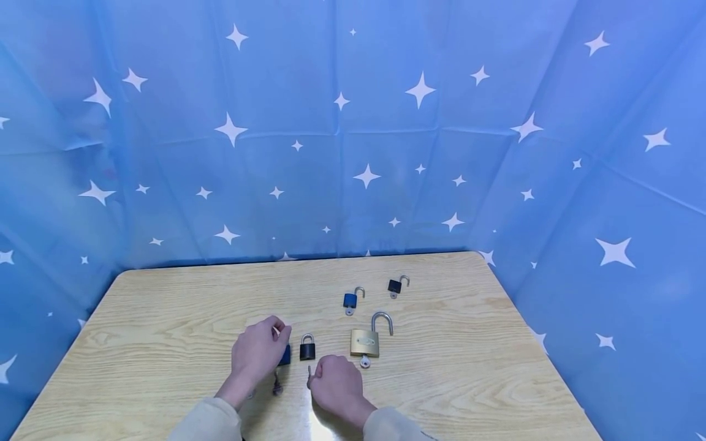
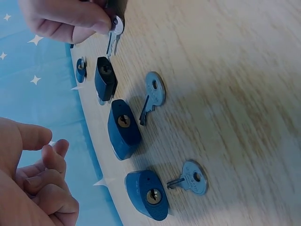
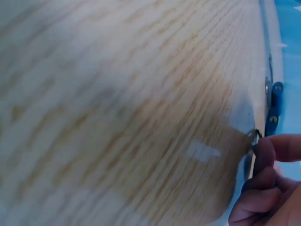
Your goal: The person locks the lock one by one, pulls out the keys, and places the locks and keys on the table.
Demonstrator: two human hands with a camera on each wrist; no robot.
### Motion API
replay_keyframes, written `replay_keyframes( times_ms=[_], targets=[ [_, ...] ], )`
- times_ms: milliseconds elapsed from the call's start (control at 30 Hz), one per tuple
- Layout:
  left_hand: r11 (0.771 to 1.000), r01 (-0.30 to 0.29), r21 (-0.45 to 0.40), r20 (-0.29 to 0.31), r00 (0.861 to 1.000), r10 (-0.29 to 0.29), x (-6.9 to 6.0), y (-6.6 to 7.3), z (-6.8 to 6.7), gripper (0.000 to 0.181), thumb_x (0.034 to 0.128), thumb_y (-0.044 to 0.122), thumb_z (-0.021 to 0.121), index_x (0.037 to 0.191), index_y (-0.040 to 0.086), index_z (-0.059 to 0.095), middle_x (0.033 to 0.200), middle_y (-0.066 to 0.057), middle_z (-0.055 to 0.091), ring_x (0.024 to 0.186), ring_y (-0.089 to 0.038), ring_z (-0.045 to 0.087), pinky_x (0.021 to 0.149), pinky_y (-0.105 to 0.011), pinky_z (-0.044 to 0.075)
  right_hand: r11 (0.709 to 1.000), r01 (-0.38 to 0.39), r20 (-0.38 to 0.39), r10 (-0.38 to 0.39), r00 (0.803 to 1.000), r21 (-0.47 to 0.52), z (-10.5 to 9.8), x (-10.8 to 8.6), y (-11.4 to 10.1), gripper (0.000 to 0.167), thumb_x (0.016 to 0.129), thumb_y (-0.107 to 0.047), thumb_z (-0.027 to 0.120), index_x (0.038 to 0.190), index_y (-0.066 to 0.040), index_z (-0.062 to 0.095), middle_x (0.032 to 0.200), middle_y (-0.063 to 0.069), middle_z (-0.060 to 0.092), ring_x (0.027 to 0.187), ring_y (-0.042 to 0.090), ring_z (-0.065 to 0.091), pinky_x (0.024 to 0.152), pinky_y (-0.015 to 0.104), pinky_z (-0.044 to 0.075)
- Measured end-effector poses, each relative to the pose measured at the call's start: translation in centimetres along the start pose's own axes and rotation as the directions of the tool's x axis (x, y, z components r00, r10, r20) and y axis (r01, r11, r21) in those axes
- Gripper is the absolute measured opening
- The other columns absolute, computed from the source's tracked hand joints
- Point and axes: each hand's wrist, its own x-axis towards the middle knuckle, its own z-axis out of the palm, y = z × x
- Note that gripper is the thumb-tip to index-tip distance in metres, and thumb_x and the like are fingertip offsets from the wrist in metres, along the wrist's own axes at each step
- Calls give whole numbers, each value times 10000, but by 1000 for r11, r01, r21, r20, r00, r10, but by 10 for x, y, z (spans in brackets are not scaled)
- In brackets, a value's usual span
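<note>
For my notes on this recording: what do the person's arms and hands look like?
The left hand and right hand are ungloved, with no rings visible. The left sleeve and right sleeve are pale off-white, ending short of the bare wrists. The right one shows a small dark marking, too small to make out.

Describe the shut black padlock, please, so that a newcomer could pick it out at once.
On the wooden table, find the left hand and right hand. Between them sits the black padlock, beside a blue padlock. Its colour sets it apart from that neighbour; its closed shackle, from the open black padlock farther back.
</note>
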Motion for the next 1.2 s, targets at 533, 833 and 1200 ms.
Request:
replay_keyframes(
  times_ms=[533,833,1200],
  targets=[
    [1000,4,10,10,1000,-4,-3,-1,1,197,937,330,584,921,170,697,592,52,526,475,-125,449,426,-299,312,996,-5,-23,3,1000,-87,1,1,-5,243,691,-150,607,523,-213,442,501,-94,429,484,103,423,441,284,310],
    [1000,3,19,5,1000,-3,-4,-1,2,180,933,315,591,910,170,694,587,54,523,485,-131,455,430,-300,311,995,-9,-12,8,1000,-100,0,2,-6,247,708,-162,619,527,-214,460,510,-89,451,493,115,440,455,297,326],
    [1000,6,15,13,1000,-6,-3,1,3,175,931,299,593,937,161,699,592,54,557,475,-130,459,431,-295,323,994,0,-16,-2,1000,-107,2,2,-5,281,737,-202,657,531,-219,466,520,-98,457,501,114,451,463,300,336]
  ],
)
